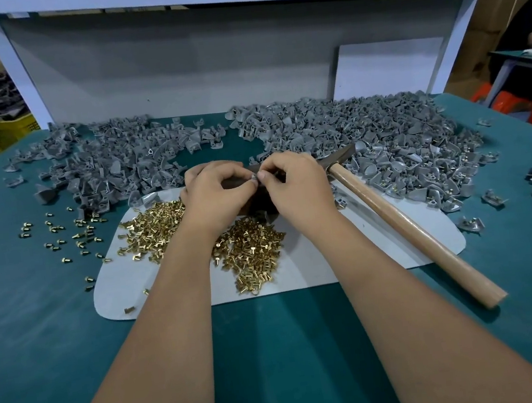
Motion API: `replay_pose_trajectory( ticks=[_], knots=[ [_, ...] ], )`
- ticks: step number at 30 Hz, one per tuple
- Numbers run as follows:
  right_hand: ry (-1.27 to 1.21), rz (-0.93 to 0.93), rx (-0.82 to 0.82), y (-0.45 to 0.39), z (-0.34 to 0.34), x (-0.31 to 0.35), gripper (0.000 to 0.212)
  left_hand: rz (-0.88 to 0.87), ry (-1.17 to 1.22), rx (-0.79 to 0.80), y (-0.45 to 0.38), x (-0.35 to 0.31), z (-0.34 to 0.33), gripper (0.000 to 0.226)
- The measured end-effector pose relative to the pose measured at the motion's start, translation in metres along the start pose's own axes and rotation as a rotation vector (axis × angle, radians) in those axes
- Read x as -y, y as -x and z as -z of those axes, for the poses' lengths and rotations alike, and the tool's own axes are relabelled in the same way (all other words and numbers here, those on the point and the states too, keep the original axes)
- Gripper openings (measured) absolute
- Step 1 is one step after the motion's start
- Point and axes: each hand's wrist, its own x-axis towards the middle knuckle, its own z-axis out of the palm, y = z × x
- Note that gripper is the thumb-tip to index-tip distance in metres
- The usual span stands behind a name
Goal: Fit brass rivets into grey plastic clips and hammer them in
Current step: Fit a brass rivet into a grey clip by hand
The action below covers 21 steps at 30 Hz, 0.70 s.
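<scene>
My left hand (214, 194) and my right hand (293, 184) meet at the middle of the table, fingertips together on one small grey plastic clip (253, 178) above a dark block (259, 202). Both hands pinch the clip; whether a rivet is in it is hidden by the fingers. Loose brass rivets (251, 250) lie heaped on a white mat (316, 262) below my hands, and a second heap of rivets (153, 226) lies to the left. A wooden-handled hammer (406, 226) lies on the mat to the right of my right hand.
Big piles of grey clips spread across the back of the green table, one pile (110, 157) at the left and a larger pile (368, 140) at the right. Stray rivets (62, 234) dot the table on the left. A white shelf frame (238, 52) stands behind.
</scene>
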Motion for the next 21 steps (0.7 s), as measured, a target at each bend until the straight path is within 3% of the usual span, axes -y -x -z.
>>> replay_pose_trajectory(
  ticks=[13,21],
  knots=[
    [0.134,-0.187,0.031,-0.008,0.002,0.023,0.012,-0.013,0.042,0.04,-0.007,0.007,0.0,0.013],
    [0.058,-0.051,0.0,0.001,-0.002,0.01,0.009,-0.016,-0.003,0.037,-0.002,0.003,0.004,0.021]
  ],
)
